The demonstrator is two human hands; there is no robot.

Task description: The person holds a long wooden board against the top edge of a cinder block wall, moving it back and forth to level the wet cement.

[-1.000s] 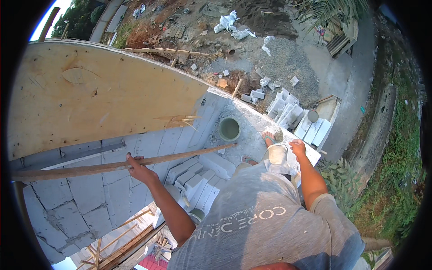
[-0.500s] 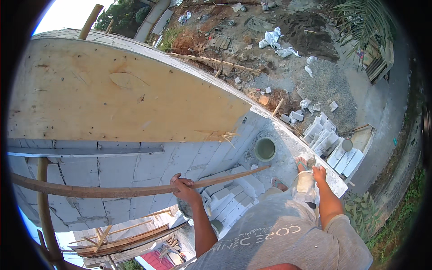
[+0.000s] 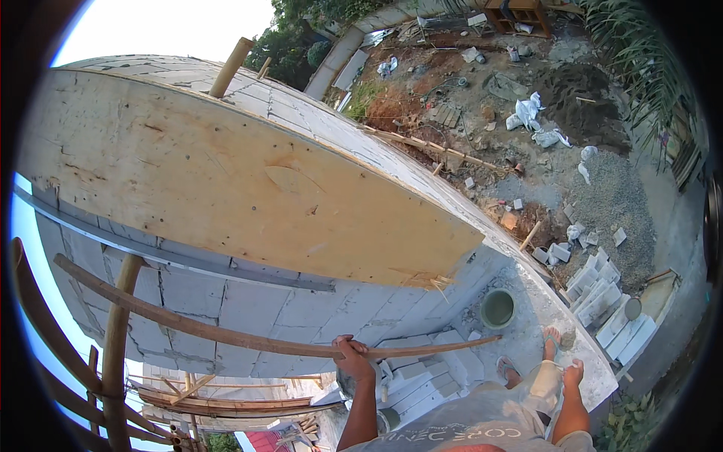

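A long brown wooden strip [image 3: 226, 340] crosses in front of me, from the far left to a tip near my feet. My left hand [image 3: 354, 355] is closed around it, the fingers wrapped over its upper edge. At my right side, beside my light shorts [image 3: 544, 380], my right hand [image 3: 574, 372] is curled closed. What it holds, if anything, is too small to make out. The strip passes in front of a pale block wall [image 3: 248, 309], below a large plywood board [image 3: 248, 181].
A metal bar [image 3: 226, 265] runs under the board's lower edge, and a bamboo post [image 3: 118, 331] stands at left. Near my feet are a round bucket [image 3: 498, 307] and stacked white blocks [image 3: 429, 377]. Beyond the ledge lie gravel [image 3: 614, 203] and more blocks [image 3: 595, 285] far below.
My view has turned, so the scene sits further right and lower. The wooden strip now slopes more, and its left end has come into view. My left hand keeps its grip.
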